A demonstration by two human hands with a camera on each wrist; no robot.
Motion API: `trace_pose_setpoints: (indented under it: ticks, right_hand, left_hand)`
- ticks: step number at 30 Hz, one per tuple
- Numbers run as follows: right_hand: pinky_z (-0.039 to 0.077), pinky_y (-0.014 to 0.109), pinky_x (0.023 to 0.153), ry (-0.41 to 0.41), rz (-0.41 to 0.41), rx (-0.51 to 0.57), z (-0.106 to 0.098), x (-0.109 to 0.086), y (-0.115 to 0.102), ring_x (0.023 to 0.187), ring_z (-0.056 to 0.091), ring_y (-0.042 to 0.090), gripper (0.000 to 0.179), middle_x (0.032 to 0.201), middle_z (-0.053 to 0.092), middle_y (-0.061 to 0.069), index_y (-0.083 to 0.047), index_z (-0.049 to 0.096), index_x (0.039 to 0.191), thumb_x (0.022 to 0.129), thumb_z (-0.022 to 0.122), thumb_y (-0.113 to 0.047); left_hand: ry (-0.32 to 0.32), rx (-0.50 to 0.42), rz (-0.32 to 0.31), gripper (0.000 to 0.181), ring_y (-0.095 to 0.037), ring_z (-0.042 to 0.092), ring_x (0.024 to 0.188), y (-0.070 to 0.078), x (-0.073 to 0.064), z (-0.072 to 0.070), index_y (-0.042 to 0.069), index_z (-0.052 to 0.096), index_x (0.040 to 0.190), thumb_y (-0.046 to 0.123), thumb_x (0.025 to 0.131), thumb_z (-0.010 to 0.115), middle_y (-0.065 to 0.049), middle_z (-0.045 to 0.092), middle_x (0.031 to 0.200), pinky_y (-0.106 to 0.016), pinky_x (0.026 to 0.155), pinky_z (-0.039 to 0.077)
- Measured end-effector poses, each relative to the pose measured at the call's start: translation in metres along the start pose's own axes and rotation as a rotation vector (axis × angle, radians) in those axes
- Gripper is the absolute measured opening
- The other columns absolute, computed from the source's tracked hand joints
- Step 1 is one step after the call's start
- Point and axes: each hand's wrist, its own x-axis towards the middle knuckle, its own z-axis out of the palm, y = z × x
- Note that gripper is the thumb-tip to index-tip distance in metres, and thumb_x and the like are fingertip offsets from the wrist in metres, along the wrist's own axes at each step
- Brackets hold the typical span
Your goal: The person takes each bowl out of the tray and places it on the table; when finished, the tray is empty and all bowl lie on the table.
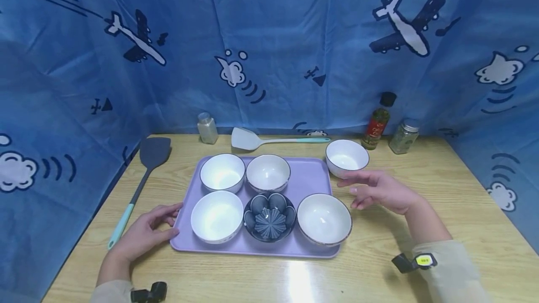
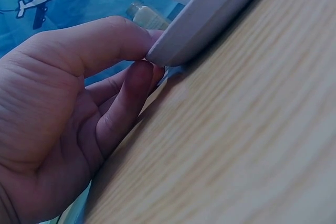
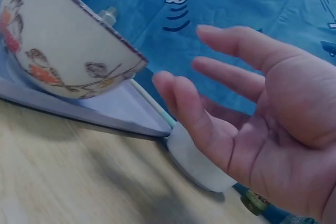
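A lilac tray lies on the wooden table. On it stand several bowls: a white bowl front left, a dark blue ribbed bowl front middle, a cream bowl front right, and two white bowls behind. My left hand pinches the tray's left rim, with thumb and fingertips at its edge. Over the table to the tray's right, my right hand is held with fingers spread and nothing in them. It is between the flower-patterned cream bowl and a white bowl off the tray.
A dark spatula with a mint handle lies left of the tray. Behind the tray are a white spatula and a shaker jar. A red-labelled bottle and a spice jar stand back right, before a blue curtain.
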Motion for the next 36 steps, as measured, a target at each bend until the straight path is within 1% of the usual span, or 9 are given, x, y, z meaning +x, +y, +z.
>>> trace_pose_setpoints:
  ticks: [2, 5, 11, 17, 19, 21, 29, 34, 36]
  right_hand:
    - [0.060, 0.040, 0.072, -0.051, -0.006, -0.021, 0.002, 0.000, 0.003, 0.083, 0.073, 0.025, 0.053, 0.131, 0.064, 0.010, 0.007, 0.041, 0.145, 0.098, 0.060, -0.009]
    - [0.060, 0.041, 0.068, -0.114, -0.023, -0.043, 0.005, 0.001, 0.007, 0.080, 0.072, 0.026, 0.052, 0.132, 0.063, 0.014, 0.004, 0.043, 0.145, 0.097, 0.059, -0.006]
    - [0.060, 0.043, 0.064, -0.183, -0.060, -0.046, 0.010, 0.005, 0.011, 0.075, 0.071, 0.022, 0.052, 0.139, 0.051, 0.031, 0.004, 0.044, 0.145, 0.096, 0.060, -0.004]
    - [0.059, 0.047, 0.059, -0.217, -0.064, -0.045, 0.015, 0.008, 0.014, 0.067, 0.069, 0.019, 0.051, 0.142, 0.053, 0.020, -0.001, 0.049, 0.144, 0.095, 0.062, -0.003]
    - [0.058, 0.048, 0.058, -0.221, -0.055, -0.044, 0.016, 0.008, 0.014, 0.067, 0.069, 0.019, 0.052, 0.144, 0.051, 0.021, -0.003, 0.049, 0.145, 0.095, 0.063, -0.003]
    - [0.058, 0.049, 0.058, -0.228, -0.053, -0.045, 0.017, 0.008, 0.014, 0.066, 0.069, 0.021, 0.055, 0.145, 0.047, 0.026, -0.003, 0.046, 0.147, 0.094, 0.063, -0.004]
    - [0.057, 0.052, 0.058, -0.294, -0.076, -0.035, 0.021, 0.010, 0.013, 0.078, 0.072, 0.029, 0.057, 0.149, 0.033, 0.034, -0.004, 0.039, 0.151, 0.097, 0.057, -0.003]
    - [0.058, 0.052, 0.061, -0.305, -0.077, -0.006, 0.021, 0.010, 0.013, 0.095, 0.069, 0.031, 0.057, 0.148, 0.034, 0.033, -0.002, 0.038, 0.151, 0.097, 0.056, -0.002]
    - [0.058, 0.051, 0.063, -0.305, -0.073, 0.005, 0.022, 0.011, 0.012, 0.098, 0.069, 0.031, 0.057, 0.148, 0.035, 0.032, -0.002, 0.038, 0.151, 0.097, 0.056, -0.001]
  left_hand:
    - [-0.003, 0.002, 0.008, 0.065, -0.009, 0.059, 0.100, 0.001, 0.000, 0.000, 0.020, 0.054, 0.144, 0.037, 0.086, 0.078, -0.001, 0.061, 0.122, -0.015, 0.090, 0.042]
    - [-0.009, -0.015, 0.017, 0.065, -0.008, 0.059, 0.100, 0.001, 0.000, -0.001, 0.019, 0.054, 0.144, 0.035, 0.086, 0.078, -0.001, 0.061, 0.121, -0.013, 0.092, 0.041]
    - [-0.014, -0.043, 0.024, 0.065, -0.008, 0.059, 0.102, 0.000, 0.001, 0.000, 0.017, 0.054, 0.144, 0.033, 0.086, 0.078, -0.002, 0.061, 0.123, -0.012, 0.093, 0.041]
    - [-0.014, -0.035, 0.025, 0.065, -0.008, 0.059, 0.100, 0.000, 0.001, 0.000, 0.016, 0.054, 0.144, 0.034, 0.086, 0.078, -0.004, 0.061, 0.124, -0.012, 0.091, 0.042]
    - [-0.014, -0.032, 0.028, 0.065, -0.008, 0.060, 0.100, 0.001, 0.001, -0.001, 0.015, 0.055, 0.143, 0.034, 0.086, 0.078, -0.005, 0.061, 0.124, -0.012, 0.091, 0.042]
    - [-0.014, -0.025, 0.033, 0.065, -0.008, 0.060, 0.100, 0.002, 0.001, -0.001, 0.015, 0.054, 0.144, 0.035, 0.086, 0.078, -0.005, 0.061, 0.124, -0.012, 0.091, 0.042]
    - [-0.009, -0.013, -0.007, 0.064, -0.008, 0.060, 0.101, 0.002, 0.000, 0.000, 0.019, 0.055, 0.143, 0.036, 0.085, 0.078, -0.001, 0.061, 0.123, -0.015, 0.092, 0.041]
    - [-0.009, -0.022, -0.004, 0.064, -0.008, 0.060, 0.101, 0.003, -0.001, -0.001, 0.019, 0.055, 0.143, 0.035, 0.086, 0.078, -0.002, 0.061, 0.123, -0.014, 0.091, 0.042]
    - [-0.008, -0.026, 0.002, 0.064, -0.008, 0.060, 0.101, 0.004, -0.001, -0.002, 0.018, 0.055, 0.143, 0.034, 0.086, 0.078, -0.002, 0.061, 0.123, -0.014, 0.091, 0.042]
